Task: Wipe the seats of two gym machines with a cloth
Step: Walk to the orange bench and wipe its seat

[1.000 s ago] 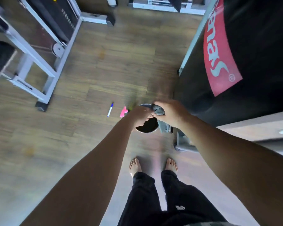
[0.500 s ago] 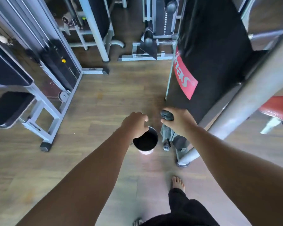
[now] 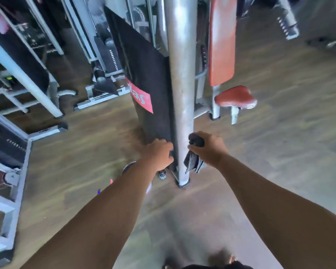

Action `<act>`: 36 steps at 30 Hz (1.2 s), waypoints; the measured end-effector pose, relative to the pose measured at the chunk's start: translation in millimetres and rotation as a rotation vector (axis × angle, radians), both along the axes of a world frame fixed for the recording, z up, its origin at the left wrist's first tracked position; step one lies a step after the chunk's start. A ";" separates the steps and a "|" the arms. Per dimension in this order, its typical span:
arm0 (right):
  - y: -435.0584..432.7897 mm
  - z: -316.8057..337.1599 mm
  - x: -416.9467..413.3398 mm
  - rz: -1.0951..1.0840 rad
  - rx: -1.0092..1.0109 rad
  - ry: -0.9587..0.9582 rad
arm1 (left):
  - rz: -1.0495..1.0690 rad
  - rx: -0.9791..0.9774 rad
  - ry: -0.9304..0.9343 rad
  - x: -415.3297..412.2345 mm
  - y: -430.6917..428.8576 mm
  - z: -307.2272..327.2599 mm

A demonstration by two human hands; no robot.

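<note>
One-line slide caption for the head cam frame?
Right hand grips a dark cloth beside a steel post; left hand near the black pad; red seat beyond.

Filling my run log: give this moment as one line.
stage: before wiping | right hand: grips cloth | left hand: curled, hold unclear | red seat: untouched

A dark grey cloth [image 3: 194,162] hangs bunched from the person's right hand [image 3: 209,150], its loose end drooping above the floor [image 3: 279,152]. Farther off, a red padded seat [image 3: 235,98] sits level beneath its upright red backrest [image 3: 221,41].
</note>
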State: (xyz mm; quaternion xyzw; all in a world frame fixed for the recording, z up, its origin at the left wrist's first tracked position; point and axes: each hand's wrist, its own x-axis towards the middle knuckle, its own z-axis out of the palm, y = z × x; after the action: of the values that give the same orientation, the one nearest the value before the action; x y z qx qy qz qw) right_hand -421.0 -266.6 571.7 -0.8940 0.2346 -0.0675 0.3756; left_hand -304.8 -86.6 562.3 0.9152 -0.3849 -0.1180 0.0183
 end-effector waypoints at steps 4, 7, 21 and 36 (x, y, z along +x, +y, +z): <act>-70.4 11.0 -75.2 -0.132 0.028 -0.021 | -0.152 -0.005 0.011 -50.3 -90.9 13.9; -134.6 14.3 -134.3 -0.243 0.020 -0.033 | -0.254 -0.015 0.014 -95.9 -170.6 14.6; -408.2 24.7 -307.8 -0.501 -0.002 -0.026 | -0.462 -0.061 0.025 -232.4 -485.1 8.8; -633.2 20.0 -209.9 -0.540 0.013 -0.002 | -0.450 -0.046 0.040 -124.8 -713.6 5.5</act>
State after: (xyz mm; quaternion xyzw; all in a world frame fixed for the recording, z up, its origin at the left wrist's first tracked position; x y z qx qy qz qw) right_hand -630.9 -899.9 591.7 -0.7965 0.4648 -0.1645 0.3500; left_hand -429.6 -800.1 567.8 0.8030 -0.5815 -0.1287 0.0201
